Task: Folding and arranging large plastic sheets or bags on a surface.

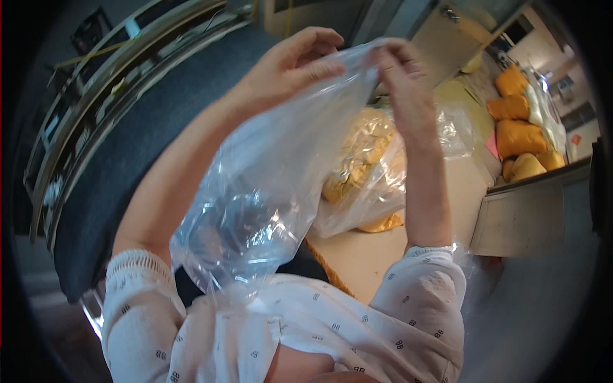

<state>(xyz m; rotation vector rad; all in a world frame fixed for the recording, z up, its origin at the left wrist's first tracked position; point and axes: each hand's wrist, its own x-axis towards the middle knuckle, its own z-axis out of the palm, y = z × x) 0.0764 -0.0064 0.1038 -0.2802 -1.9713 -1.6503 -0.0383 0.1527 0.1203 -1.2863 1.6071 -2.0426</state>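
A large clear plastic bag (274, 166) hangs in front of me, its top raised and its crinkled lower part near my lap. My right hand (401, 70) pinches the bag's upper edge between thumb and bent fingers. Beside it on the left, my left hand (305, 60) is raised with the thumb apart from the curved fingers, its thumb tip against or very near the plastic. Whatever lies behind the left fingers is hidden. Behind the bag, a yellow-gold bundle (367, 143) lies partly wrapped in clear plastic on a pale surface (456, 198).
To the left stands a long dark padded surface (153, 134) beside curved rails (83, 102). Stacked orange bundles (520, 137) fill the far right, behind a low pale panel (523, 217). More clear plastic (456, 131) lies past my right forearm. A door (447, 38) stands at the back.
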